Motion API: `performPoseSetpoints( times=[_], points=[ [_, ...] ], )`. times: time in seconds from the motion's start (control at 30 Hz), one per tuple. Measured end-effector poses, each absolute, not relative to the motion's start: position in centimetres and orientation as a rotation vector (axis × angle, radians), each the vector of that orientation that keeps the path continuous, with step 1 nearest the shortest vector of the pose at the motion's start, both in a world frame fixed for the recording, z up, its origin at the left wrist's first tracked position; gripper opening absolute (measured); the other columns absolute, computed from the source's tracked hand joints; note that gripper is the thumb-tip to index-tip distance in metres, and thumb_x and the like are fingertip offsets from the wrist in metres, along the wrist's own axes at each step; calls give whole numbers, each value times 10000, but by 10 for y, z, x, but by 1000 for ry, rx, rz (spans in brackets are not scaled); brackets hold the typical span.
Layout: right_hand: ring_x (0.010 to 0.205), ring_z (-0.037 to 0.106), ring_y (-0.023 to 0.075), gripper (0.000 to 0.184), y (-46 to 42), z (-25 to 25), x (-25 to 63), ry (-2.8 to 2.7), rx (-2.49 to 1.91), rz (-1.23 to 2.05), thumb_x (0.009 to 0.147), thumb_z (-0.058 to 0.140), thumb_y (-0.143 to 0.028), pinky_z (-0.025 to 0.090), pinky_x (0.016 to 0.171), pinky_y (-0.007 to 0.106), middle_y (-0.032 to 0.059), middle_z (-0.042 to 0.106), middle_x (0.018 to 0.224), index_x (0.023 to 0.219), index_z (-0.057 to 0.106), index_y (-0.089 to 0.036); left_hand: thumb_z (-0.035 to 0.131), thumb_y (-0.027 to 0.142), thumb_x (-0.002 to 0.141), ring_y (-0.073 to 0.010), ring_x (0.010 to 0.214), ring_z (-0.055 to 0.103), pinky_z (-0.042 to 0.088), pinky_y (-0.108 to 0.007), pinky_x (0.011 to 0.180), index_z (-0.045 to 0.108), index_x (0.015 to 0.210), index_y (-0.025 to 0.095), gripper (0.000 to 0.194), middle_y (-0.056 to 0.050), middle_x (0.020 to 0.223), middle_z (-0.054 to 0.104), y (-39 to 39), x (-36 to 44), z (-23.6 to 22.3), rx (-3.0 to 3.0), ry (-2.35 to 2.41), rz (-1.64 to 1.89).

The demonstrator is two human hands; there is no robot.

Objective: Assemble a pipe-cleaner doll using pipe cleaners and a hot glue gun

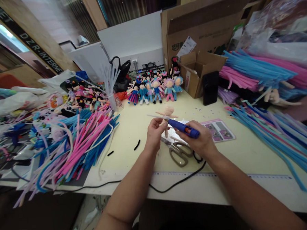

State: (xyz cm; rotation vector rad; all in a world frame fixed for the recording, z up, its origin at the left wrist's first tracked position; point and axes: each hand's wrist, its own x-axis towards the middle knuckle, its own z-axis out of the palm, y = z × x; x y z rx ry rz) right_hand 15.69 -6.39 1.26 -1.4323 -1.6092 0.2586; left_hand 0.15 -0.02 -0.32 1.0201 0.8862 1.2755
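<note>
Beige fuzzy-stemmed doll [168, 110] is held at frame centre, above counter [128, 130], pinched between thumb and fingertips of left grip [154, 131]. Blue glue gun [179, 126] is wrapped by right grip [201, 139], nozzle directed at doll's body. Doll best held steady, fingertips clear of likely hot nozzle; black cord [162, 192] best left slack, away from scissors [173, 145] below centre.

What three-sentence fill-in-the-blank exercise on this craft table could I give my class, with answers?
1. The right hand holds a glue gun whose body is coloured ____.
2. The short black pieces lying left of the scissors number ____.
3. The small open box beside the black phone is made of ____.

Answers: blue; two; cardboard
</note>
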Motion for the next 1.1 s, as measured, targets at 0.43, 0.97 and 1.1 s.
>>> performPoseSetpoints(
  times=[0.43,0.97,1.1],
  points=[
    [617,505,139,255,-63,13,157,-1614,-1428,201,764,670,-380,361,579,261,-15,546,668,668,498,-218,794,317,599,-106,625,598,503,-287,672,590,836,162,349,0,790,639,0,1,-5,1026,861,1306],
    [597,493,129,270,-64,13,156,-1594,-1460,201,761,671,-379,358,572,256,-20,544,659,656,484,-215,786,286,594,-103,633,585,482,-269,660,594,823,165,323,1,779,645,0,1,-3,989,846,1293],
    [592,490,127,272,-64,13,156,-1590,-1466,190,758,675,-376,356,568,254,-20,544,655,653,483,-215,792,293,579,-100,610,578,465,-258,641,593,813,171,331,13,738,635,0,1,-1,958,841,1276]
  ],
)
